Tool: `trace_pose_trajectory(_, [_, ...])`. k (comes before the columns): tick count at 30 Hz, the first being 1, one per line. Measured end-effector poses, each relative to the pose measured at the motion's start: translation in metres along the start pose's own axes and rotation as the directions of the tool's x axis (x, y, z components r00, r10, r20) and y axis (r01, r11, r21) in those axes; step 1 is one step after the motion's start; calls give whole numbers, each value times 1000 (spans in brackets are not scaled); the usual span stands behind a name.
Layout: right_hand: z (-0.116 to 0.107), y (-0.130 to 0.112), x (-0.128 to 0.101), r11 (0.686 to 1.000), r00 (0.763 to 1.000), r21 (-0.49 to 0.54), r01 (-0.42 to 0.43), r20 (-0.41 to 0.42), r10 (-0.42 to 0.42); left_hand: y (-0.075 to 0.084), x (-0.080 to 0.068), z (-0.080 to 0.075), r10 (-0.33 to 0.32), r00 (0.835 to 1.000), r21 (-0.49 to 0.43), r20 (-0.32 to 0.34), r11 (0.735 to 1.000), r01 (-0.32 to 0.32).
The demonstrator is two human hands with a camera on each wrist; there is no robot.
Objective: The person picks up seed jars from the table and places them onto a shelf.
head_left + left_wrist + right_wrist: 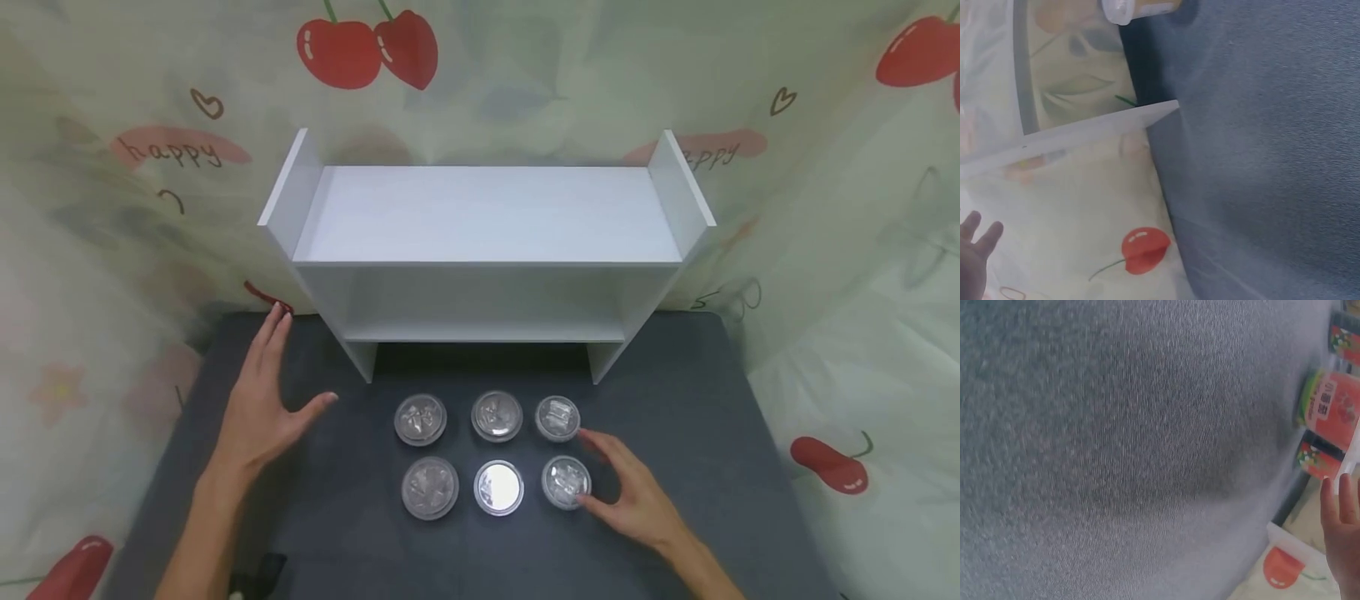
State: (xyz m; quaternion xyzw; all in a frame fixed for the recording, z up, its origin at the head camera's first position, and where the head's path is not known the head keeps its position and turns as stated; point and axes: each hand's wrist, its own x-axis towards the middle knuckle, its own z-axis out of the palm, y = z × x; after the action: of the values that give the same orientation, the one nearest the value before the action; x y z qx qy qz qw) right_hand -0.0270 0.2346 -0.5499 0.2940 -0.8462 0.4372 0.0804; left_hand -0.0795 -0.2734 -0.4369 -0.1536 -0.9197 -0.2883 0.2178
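1. The left hand (258, 412) was held out left of the shelf (487, 212), its fingers straight and its thumb spread wide, grasping nothing.
2. The right hand (633, 496) was loosely spread, not clenched. Its forefinger reached the edge of the back right jar (557, 418) and its thumb the edge of the front right jar (566, 482); whether either actually touched could not be told.
3. The jars stood on the dark table (352, 533) in two rows of three, in front of the shelf, their round lids facing up.
4. The back row also had the back left jar (421, 419) and the back middle jar (497, 416).
5. The front row also had the front left jar (430, 488) and the front middle jar (498, 487), whose lid shone white with glare.
6. From the right wrist, red labels showed on jars near straight fingers.
7. The white shelf had two levels and raised ends.
8. Behind it hung a pale curtain (517, 75) printed with cherries and the word "happy".
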Motion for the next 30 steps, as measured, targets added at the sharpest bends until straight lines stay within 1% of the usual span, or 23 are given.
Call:
trace_pose_trajectory(1, [2, 0, 0, 1000, 1000, 6, 1, -2, -1, 1, 2, 0, 4, 1000, -20, -14, 1000, -4])
trace_pose_trajectory(3, [4, -1, -1, 1000, 1000, 15, 0, -10, 0, 3, 5, 0, 18, 998, -57, -63, 998, -21])
trace_pose_trajectory(5, [6, -1, -1, 1000, 1000, 30, 6, -21, -5, 4, 9, -1, 38, 992, -99, -121, 994, -50])
trace_pose_trajectory(8, [8, -2, -1, 998, 1000, 64, 1, -30, 1, 10, 17, -2, 75, 973, -152, -217, 982, -109])
trace_pose_trajectory(11, [10, -2, -2, 995, 999, 102, -19, -32, 22, 22, 25, -7, 94, 958, -209, -271, 966, -154])
trace_pose_trajectory(16, [13, -9, -1, 991, 998, 124, -45, -40, 51, 44, 36, -18, 71, 943, -332, -325, 925, -185])
trace_pose_trajectory(18, [13, -16, 2, 989, 997, 137, -62, -39, 68, 49, 40, -21, 56, 938, -377, -341, 906, -191])
trace_pose_trajectory(22, [14, -24, 4, 983, 995, 165, -82, -40, 90, 53, 47, -23, 38, 930, -431, -365, 878, -205])
trace_pose_trajectory(27, [25, -10, -2, 978, 993, 186, -99, -49, 110, 55, 58, -24, 10, 921, -504, -389, 835, -222])
trace_pose_trajectory(28, [27, -6, -4, 976, 992, 194, -103, -47, 114, 56, 59, -25, 5, 921, -510, -389, 832, -220])
trace_pose_trajectory(30, [30, -2, -6, 966, 989, 221, -135, -29, 145, 58, 62, -28, 0, 924, -510, -383, 834, -211])
